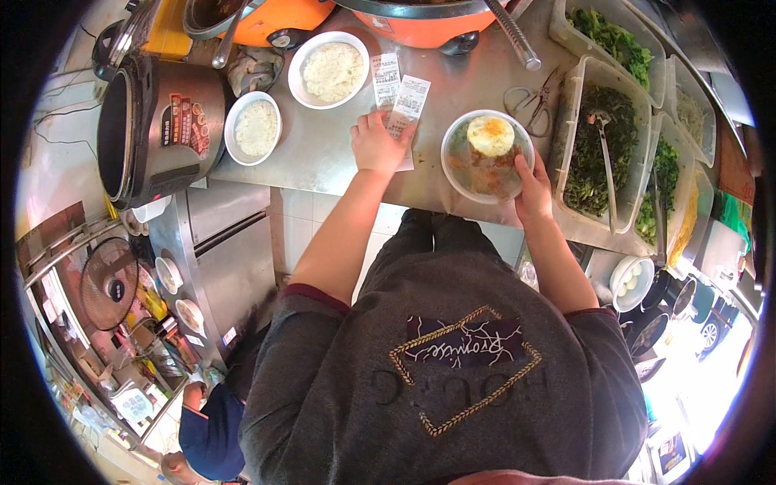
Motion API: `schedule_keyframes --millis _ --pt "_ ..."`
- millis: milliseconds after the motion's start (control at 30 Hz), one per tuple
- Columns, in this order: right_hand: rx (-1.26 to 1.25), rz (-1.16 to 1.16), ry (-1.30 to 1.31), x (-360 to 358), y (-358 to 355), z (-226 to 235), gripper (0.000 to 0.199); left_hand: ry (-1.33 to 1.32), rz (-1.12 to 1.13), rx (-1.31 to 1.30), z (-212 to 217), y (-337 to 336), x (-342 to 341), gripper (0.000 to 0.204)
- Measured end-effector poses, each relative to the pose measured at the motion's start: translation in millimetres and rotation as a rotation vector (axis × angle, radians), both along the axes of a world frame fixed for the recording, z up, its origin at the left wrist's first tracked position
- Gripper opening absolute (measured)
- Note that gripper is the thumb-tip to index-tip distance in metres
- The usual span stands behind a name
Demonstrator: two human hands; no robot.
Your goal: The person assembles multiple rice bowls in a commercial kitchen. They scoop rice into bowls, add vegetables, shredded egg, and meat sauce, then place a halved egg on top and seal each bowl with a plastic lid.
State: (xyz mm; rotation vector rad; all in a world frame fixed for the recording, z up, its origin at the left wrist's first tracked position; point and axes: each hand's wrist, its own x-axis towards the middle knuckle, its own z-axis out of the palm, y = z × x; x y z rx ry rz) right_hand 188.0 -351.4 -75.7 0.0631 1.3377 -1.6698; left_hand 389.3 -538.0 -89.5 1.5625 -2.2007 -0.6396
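Note:
My left hand is at the front of the steel counter, its fingers curled and its thumb across a long white printed receipt. A second receipt lies beside it, partly overlapped. In my right hand is a round takeaway bowl, gripped by its right rim at the counter's front edge. A fried egg and brown minced food show in it, under what looks like a clear cover. Two white bowls of rice, one larger and one smaller, stand to the left of the receipts.
Clear tubs of chopped greens line the right side, one with tongs in it. Scissors lie beside them. Orange cookers stand at the back, a large rice cooker at left. Another person's dark sleeve shows lower left.

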Motion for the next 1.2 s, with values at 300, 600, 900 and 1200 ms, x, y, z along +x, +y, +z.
schedule_keyframes --millis 300,600,900,1200 --pt "-0.144 0.133 -0.147 2.8 15.1 27.7 0.053 0.576 0.101 0.534 16.6 40.1 16.3 0.011" --pt "-0.335 0.788 -0.066 83.3 -62.7 53.5 0.049 1.378 0.304 1.116 102.1 111.7 134.6 0.054" --pt "-0.341 1.367 0.068 257.4 -104.1 61.2 0.048 1.707 0.809 0.865 78.7 196.1 301.2 0.053" --pt "0.123 1.212 0.013 362.8 -110.2 22.4 0.032 1.878 1.225 -0.146 67.3 190.0 657.9 0.042"
